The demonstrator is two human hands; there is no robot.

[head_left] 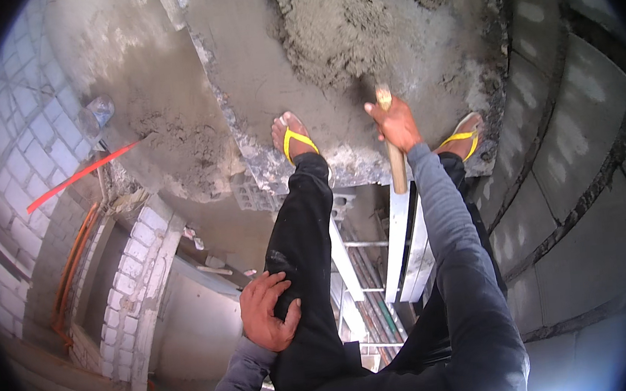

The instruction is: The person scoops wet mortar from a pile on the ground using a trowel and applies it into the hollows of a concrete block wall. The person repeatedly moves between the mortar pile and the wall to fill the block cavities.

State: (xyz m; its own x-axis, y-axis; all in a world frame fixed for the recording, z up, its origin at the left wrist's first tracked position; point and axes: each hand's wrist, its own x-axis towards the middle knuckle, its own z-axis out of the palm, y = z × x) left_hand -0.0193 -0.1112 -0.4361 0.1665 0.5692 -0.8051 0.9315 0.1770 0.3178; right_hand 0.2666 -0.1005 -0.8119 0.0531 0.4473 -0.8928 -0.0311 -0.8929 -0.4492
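My right hand point(399, 125) is closed around a light wooden handle point(398, 169). One end of the handle pokes out past my thumb and the other points back toward me; I cannot make out what tool it belongs to. Beyond the hand, a rough heap of wet grey mortar point(336, 29) lies on the concrete slab point(243, 75). My left hand point(269, 311) rests on my left trouser leg point(298, 241), its fingers spread and holding nothing.
My feet, in sandals with yellow straps point(298, 139), stand at the slab's broken edge. Below it are a ladder-like metal frame point(341, 256) and white boards point(399, 240). A grey block wall point(582, 127) rises at right. A red strip point(84, 176) and white brickwork point(129, 267) are at left.
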